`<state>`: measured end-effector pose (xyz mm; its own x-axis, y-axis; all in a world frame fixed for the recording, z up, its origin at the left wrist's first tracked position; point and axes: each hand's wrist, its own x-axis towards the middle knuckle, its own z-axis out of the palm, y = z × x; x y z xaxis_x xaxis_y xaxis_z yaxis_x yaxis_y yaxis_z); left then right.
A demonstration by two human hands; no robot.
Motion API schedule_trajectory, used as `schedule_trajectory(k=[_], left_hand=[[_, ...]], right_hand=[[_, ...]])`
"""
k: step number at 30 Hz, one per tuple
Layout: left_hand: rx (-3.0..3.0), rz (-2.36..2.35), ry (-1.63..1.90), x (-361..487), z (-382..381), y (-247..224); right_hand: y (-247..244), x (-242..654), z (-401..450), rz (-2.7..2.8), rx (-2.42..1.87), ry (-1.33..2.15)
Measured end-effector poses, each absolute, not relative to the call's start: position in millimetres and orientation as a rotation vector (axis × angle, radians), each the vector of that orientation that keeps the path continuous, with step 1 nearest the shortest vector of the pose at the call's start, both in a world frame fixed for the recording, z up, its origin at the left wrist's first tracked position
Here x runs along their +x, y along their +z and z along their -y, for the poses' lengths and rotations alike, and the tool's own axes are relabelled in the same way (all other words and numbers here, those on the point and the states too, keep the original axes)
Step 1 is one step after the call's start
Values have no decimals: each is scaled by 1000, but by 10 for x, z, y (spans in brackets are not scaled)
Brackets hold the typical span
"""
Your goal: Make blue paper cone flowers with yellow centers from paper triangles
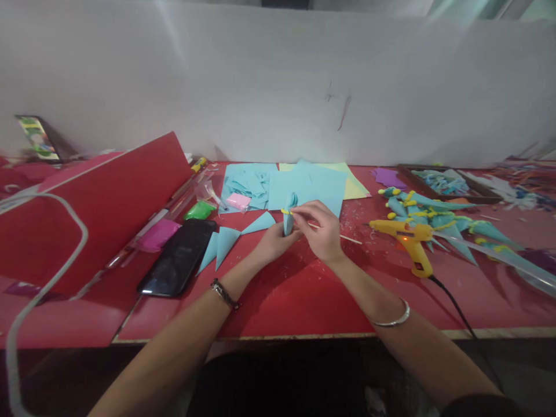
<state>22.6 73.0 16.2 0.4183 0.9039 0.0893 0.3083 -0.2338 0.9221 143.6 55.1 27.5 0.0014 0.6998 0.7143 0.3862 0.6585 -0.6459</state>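
Note:
Near the middle of the red table, my left hand (274,243) is closed round the lower part of a small blue paper cone (287,223), which stands upright with a rounded blue top. A yellow strip (285,212) runs across the cone below that top. My right hand (324,231) pinches at the strip's right side with thumb and forefinger. A thin pale stick (350,238) lies on the table and passes behind my right hand. Blue paper cones (226,240) lie to the left of my left hand.
A yellow glue gun (410,237) with a lit orange light lies at right, before finished blue-and-yellow cones (452,217). A black phone (179,258) and red board (108,202) are at left. Blue sheets (313,182) and a tray of scraps (482,194) lie behind.

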Motion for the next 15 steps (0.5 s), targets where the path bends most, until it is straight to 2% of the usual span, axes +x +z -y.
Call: schedule_trajectory(k=[15], left_hand=[[2089, -1223, 813, 209, -733, 99]], right_hand=[[256, 1424, -555, 1605, -909, 281]])
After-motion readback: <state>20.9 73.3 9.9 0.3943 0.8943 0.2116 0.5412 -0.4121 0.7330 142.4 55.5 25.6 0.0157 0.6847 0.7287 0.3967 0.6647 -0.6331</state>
